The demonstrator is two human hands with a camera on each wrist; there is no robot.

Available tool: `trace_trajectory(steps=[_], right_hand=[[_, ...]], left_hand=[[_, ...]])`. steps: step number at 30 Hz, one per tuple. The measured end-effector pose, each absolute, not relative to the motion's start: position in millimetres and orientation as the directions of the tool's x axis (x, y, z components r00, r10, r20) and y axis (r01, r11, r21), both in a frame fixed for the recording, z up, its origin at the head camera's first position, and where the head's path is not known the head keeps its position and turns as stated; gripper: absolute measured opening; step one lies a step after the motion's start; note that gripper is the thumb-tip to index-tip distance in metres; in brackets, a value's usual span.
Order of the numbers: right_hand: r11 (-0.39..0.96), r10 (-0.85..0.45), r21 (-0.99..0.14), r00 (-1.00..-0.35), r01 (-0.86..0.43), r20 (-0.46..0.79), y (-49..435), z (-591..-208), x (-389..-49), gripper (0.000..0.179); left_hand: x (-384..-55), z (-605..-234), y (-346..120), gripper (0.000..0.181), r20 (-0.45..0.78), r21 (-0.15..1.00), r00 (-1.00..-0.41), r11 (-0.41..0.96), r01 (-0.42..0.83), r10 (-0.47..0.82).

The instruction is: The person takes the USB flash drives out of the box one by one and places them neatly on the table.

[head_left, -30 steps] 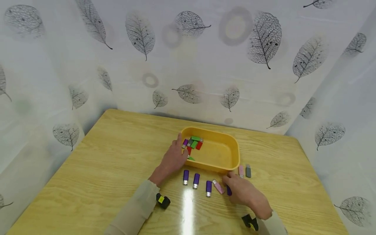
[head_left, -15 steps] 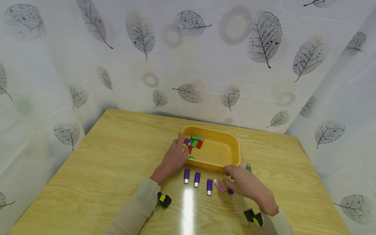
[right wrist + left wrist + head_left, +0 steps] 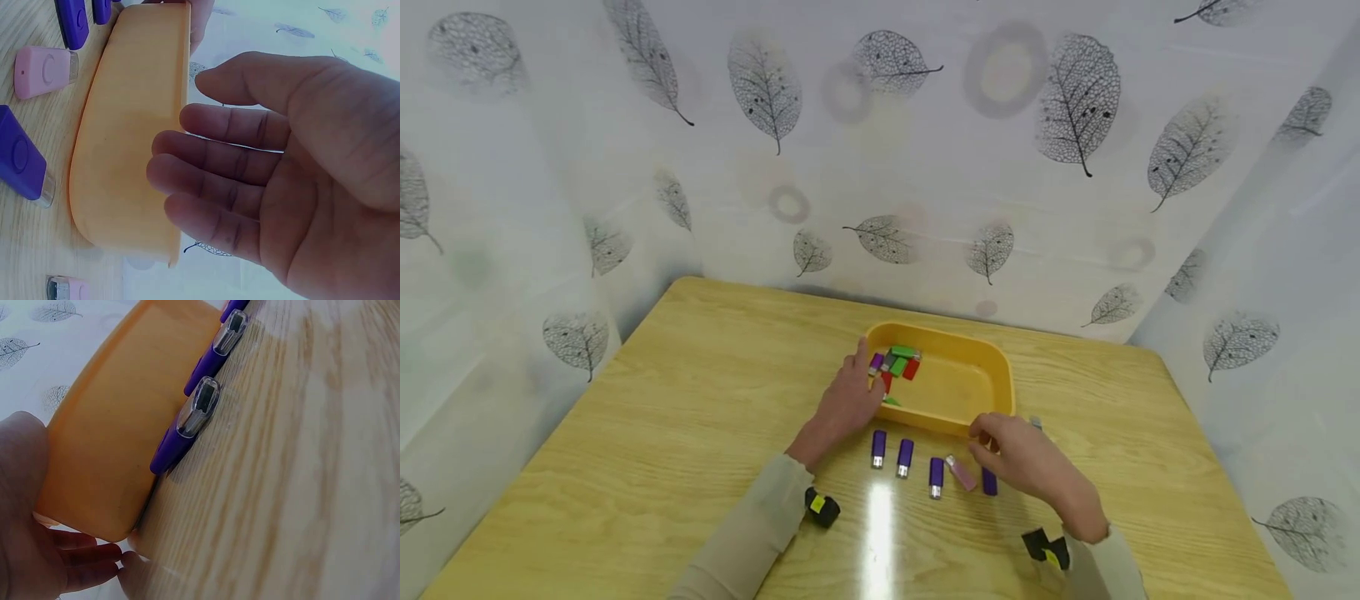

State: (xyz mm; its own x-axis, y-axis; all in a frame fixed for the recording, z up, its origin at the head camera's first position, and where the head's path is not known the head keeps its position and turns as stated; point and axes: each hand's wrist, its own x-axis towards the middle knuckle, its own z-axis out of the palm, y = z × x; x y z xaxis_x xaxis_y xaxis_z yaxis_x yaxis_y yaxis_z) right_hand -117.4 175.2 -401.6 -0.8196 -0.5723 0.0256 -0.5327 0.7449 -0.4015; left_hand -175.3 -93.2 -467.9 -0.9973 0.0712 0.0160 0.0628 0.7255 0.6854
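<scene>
A shallow yellow tray [image 3: 955, 392] with rounded corners sits on the wood-grained counter [image 3: 625, 433], its smooth outer wall flaring toward the rim. Small USB sticks lie crowded in its left end: green [image 3: 903, 352], red [image 3: 912, 369], grey [image 3: 889, 362] and purple [image 3: 876, 363], overlapping at several angles. The rest of the tray floor shows bare yellow.

Along the near side, on the counter, three purple sticks [image 3: 936, 477] lie in a loose row with their connectors toward the person. Next comes a pink stick [image 3: 961, 473] set aslant, then another purple stick [image 3: 989, 482]; both of these point their connectors at the tray. A second pink stick [image 3: 69, 289] lies near the tray's right end, and the tip of a grey stick [image 3: 1036, 422] shows beyond the right hand [image 3: 1018, 454]. Clear caps cover the connectors seen up close.

The left hand [image 3: 847, 396] grips the tray's left end, index finger stretched along the rim, thumb at the near corner. The right hand is at the near right corner, palm turned toward the wrist camera, fingers loosely bent, thumb apart, holding nothing; whether it touches the tray cannot be told. Both forearms reach forward in pale sleeves [image 3: 745, 529].
</scene>
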Motion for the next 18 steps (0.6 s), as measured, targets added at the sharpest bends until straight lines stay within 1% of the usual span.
trace_trajectory(steps=[6, 12, 14, 18], right_hand=[[0.744, -0.574, -0.404, -0.819, -0.533, 0.023, 175.3, -402.9, -119.2, 0.008], [0.753, -0.555, -0.409, -0.832, -0.515, 0.025, 174.7, -405.8, -118.9, 0.011], [0.763, -0.536, -0.409, -0.844, -0.5, 0.032, 174.3, -405.9, -118.3, 0.01], [0.811, -0.469, -0.369, -0.881, -0.454, 0.055, 173.8, -405.3, -117.1, 0.007]], left_hand=[[-175.7, -470.4, -93.5, 0.077, 0.018, 0.677, -0.998, 0.733, 0.059, 0.064], [-174.7, -469.5, -93.7, 0.077, 0.024, 0.671, -0.997, 0.738, 0.068, 0.07], [-175.1, -469.4, -93.9, 0.077, 0.03, 0.673, -0.997, 0.736, 0.074, 0.073], [-176.5, -469.2, -94.7, 0.077, 0.033, 0.677, -0.996, 0.731, 0.082, 0.081]])
